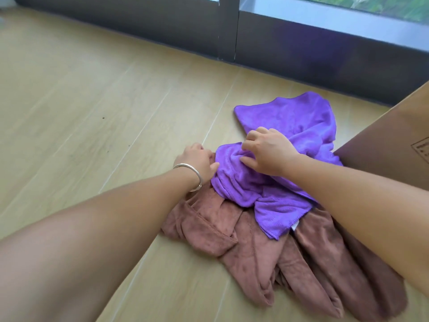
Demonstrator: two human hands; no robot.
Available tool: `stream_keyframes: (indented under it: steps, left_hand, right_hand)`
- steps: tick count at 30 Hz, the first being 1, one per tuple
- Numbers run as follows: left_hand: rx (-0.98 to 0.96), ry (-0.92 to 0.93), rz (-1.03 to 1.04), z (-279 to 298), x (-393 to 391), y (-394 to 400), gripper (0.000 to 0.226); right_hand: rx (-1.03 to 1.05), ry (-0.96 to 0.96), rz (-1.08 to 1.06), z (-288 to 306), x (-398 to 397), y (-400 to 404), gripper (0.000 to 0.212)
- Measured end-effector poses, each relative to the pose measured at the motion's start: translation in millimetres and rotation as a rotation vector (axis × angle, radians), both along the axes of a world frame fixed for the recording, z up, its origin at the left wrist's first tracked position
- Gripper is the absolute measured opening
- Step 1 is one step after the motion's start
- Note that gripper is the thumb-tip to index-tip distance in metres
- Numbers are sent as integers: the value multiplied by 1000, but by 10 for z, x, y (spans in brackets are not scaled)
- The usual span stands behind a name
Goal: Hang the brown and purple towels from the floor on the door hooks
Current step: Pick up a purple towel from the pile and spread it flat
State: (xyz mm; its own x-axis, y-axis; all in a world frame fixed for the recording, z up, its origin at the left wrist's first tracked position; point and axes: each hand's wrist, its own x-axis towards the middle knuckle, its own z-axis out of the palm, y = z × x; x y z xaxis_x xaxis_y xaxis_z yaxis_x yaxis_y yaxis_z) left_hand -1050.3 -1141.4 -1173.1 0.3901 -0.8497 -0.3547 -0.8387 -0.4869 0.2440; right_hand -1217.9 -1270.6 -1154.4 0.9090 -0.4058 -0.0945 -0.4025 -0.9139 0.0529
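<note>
A crumpled purple towel [290, 126] lies on the wooden floor, partly on top of a rumpled brown towel [250, 247] that spreads toward me. My right hand [267, 152] sits on the purple towel with its fingers curled into the folds, pinching the cloth. At the purple towel's left edge is my left hand [197, 163], a silver bangle on its wrist; its fingertips are tucked at the seam between the two towels, and which cloth they hold is hidden. No door hooks are in view.
A dark door or window frame [227, 31] runs along the back of the light wooden floor [81, 101]. A brown cardboard box [394, 147] stands at the right, touching the purple towel's edge.
</note>
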Motion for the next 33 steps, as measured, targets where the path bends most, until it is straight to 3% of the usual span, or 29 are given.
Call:
stream_keyframes:
  steps: [7, 11, 13, 15, 19, 25, 33]
  left_hand:
    - [198, -19, 79, -44, -304, 114, 56]
    - [-15, 184, 187, 252, -327, 39, 25]
    - [-79, 302, 175, 509, -267, -4, 25]
    - [-156, 327, 130, 837, -173, -43, 18]
    - [-279, 230, -27, 1639, -26, -41, 14]
    - [-365, 150, -32, 3049, 18, 207, 14]
    - [-405, 59, 37, 5129, 278, 691, 13]
  right_hand:
    - [32, 48, -55, -30, -215, 149, 48]
    - [25, 26, -45, 221, -215, 97, 49]
    - [7, -42, -51, 438, -152, 33, 51]
    - [23, -101, -50, 725, -36, -47, 57]
    - [71, -42, 43, 1454, 253, -127, 74]
    - [225, 2, 128, 2783, 456, 75, 55]
    - [388, -79, 178, 4740, 814, 512, 58]
